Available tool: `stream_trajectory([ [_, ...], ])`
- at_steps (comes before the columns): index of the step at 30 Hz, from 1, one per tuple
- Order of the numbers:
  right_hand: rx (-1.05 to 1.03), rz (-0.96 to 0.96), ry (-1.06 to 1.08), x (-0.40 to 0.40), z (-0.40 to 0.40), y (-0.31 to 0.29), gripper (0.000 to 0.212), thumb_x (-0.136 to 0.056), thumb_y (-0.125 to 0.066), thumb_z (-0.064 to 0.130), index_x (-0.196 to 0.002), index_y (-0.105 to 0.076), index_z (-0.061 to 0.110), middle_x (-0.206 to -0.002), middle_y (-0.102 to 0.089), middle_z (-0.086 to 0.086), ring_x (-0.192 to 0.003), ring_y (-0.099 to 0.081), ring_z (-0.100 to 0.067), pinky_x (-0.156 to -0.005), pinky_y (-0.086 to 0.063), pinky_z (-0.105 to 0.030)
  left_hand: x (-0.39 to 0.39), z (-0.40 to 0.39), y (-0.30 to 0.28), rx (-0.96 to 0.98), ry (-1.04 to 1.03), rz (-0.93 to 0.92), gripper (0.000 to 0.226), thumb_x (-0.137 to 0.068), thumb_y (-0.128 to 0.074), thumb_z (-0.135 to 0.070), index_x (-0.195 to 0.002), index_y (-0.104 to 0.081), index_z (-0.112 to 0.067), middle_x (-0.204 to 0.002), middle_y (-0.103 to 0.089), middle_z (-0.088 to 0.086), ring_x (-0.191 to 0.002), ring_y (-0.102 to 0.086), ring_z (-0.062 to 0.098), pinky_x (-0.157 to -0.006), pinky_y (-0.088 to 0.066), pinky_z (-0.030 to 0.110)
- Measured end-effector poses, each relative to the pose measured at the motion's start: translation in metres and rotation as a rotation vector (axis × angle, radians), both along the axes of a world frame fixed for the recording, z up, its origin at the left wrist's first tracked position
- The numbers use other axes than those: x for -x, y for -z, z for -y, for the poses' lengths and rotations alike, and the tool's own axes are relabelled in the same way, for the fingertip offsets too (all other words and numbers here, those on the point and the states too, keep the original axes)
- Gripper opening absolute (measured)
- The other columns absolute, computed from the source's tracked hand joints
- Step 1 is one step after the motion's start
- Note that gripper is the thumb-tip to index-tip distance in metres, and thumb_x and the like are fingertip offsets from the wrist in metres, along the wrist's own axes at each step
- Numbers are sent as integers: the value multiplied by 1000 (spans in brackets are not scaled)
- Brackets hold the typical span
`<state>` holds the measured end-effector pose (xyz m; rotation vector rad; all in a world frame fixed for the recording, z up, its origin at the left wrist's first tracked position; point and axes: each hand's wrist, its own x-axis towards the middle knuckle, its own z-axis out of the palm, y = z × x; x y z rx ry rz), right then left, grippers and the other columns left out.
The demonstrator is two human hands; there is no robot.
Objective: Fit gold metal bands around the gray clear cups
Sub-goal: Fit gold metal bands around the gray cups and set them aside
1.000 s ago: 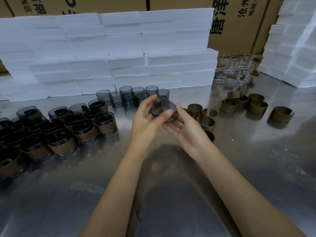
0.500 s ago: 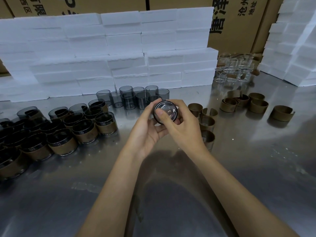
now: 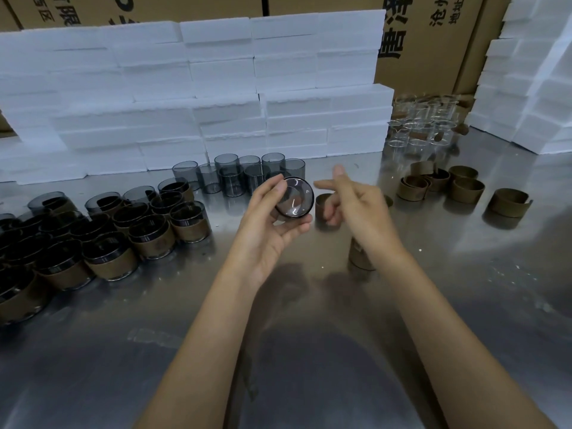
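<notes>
Shiny worktop (image 3: 433,289) has loose gold bands (image 3: 467,190) far right, nearest the empty, loose-fingered right hand (image 3: 356,205), while the left hand (image 3: 266,230) holds a gray cup (image 3: 294,198) sideways, bottom facing us.

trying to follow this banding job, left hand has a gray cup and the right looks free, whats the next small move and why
Probably lower the right hand onto the loose gold band just beneath its fingers and pick it up. The left hand holds a gray cup that seems to have no band on it, base toward the camera, while the right hand holds nothing.
</notes>
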<state>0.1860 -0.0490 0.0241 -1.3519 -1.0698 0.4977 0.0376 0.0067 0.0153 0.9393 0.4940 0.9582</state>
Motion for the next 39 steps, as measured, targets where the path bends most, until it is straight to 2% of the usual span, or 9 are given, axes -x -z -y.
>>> stream_trajectory([
  [5,529,563,215,-67,32,-18,38,-93,-64,47,-72,-71,17,-63,-68,7,-68,-65,-12,-55,-40,-26,6,-8,3,87,-6,-6,27,-96,-65,-31,-123,-66,-27,-122,-62,20,-80,-73,34,-71,-61,34],
  [8,1009,733,64,-73,39,-14,46,-89,-68,51,-66,-63,11,-56,-64,2,-44,-57,-8,-46,-39,-22,4,-10,6,131,-20,-29,22,-97,-66,-31,-119,-67,-27,-121,-64,20,-78,-74,33,-69,-61,34],
  [10,1079,699,-27,-66,32,-8,41,-92,-68,40,-69,-68,6,-55,-65,-3,-37,-51,-11,-42,-41,-20,3,-11,8,166,-22,-52,25,-96,-68,-32,-120,-66,-24,-116,-67,19,-76,-74,32,-68,-62,34],
  [17,506,427,59,-39,14,1,26,-84,-65,11,-62,-51,15,-48,-64,-3,-36,-48,-15,-37,-41,-22,3,-14,8,215,-45,-74,41,-91,-75,-34,-124,-63,-14,-89,-75,11,-74,-74,27,-72,-62,36],
  [23,78,340,170,-9,1,6,26,-79,-70,17,-63,-49,13,-44,-44,8,-45,-34,-9,-46,-28,-21,-1,-9,8,34,18,-103,58,-83,-83,-38,-133,-61,-14,-113,-69,8,-84,-73,18,-82,-61,38],
  [29,67,426,153,3,0,13,29,-84,-69,24,-66,-50,13,-51,-48,2,-50,-38,-10,-49,-30,-22,-7,-3,8,-54,4,-124,70,-63,-92,-31,-126,-63,-22,-122,-68,8,-81,-72,16,-94,-59,48],
  [32,70,281,103,4,2,7,20,-86,-69,29,-75,-64,13,-66,-63,-6,-58,-47,-7,-59,-40,-25,-5,-5,6,-11,-59,-106,56,-69,-86,-28,-121,-65,-23,-136,-60,14,-85,-74,15,-82,-61,38],
  [36,131,-20,-45,12,4,3,45,-82,-62,69,-110,-65,34,-106,-70,14,-94,-65,3,-87,-51,-27,-5,-4,6,0,-2,-116,57,-75,-83,-32,-126,-65,-17,-123,-67,18,-85,-75,19,-77,-60,36],
  [39,212,-130,-180,19,3,8,45,-89,-52,76,-115,-68,43,-114,-72,17,-107,-66,5,-101,-49,-33,-7,2,5,-42,111,-125,65,-76,-84,-35,-133,-62,-13,-122,-70,20,-95,-74,26,-77,-61,38],
])
